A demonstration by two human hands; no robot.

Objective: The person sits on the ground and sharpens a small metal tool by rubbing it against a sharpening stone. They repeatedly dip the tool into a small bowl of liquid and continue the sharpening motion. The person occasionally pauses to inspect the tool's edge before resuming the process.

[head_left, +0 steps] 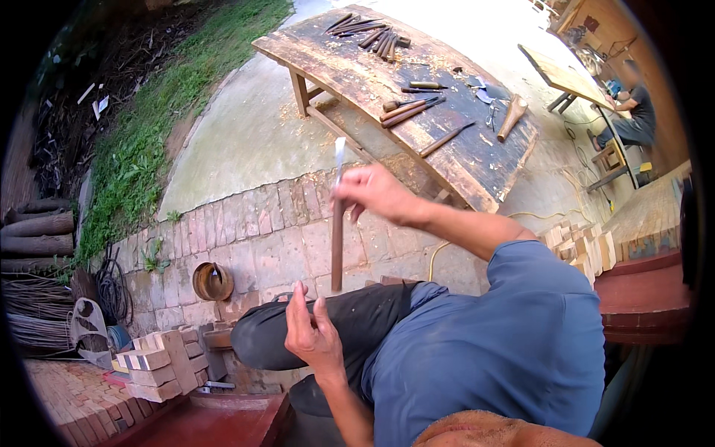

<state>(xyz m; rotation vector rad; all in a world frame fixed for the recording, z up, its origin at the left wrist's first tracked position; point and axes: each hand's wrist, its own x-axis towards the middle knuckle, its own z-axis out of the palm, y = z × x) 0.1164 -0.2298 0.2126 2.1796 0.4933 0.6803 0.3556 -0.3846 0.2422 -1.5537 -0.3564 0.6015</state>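
Observation:
My right hand (365,190) pinches a chisel (337,253) that hangs upright, with its pale blade at the top and a long brown wooden handle below. My left hand (313,331) is just below and left of the handle's lower end, fingers raised and slightly curled, apart from it and holding nothing. Beyond my hands is a worn wooden workbench (313,56) bearing several chisels and carving tools (413,112), wood shavings and a pale wooden piece (512,118). My bent leg in dark trousers lies beneath my hands.
Stacked wooden blocks (156,369) are at lower left, more (570,242) at right. A round container (212,281) sits on brick paving. Logs (33,235) and coiled cable (112,290) lie left, a yellow hose (439,249) right. A person (633,112) sits at another table (566,74).

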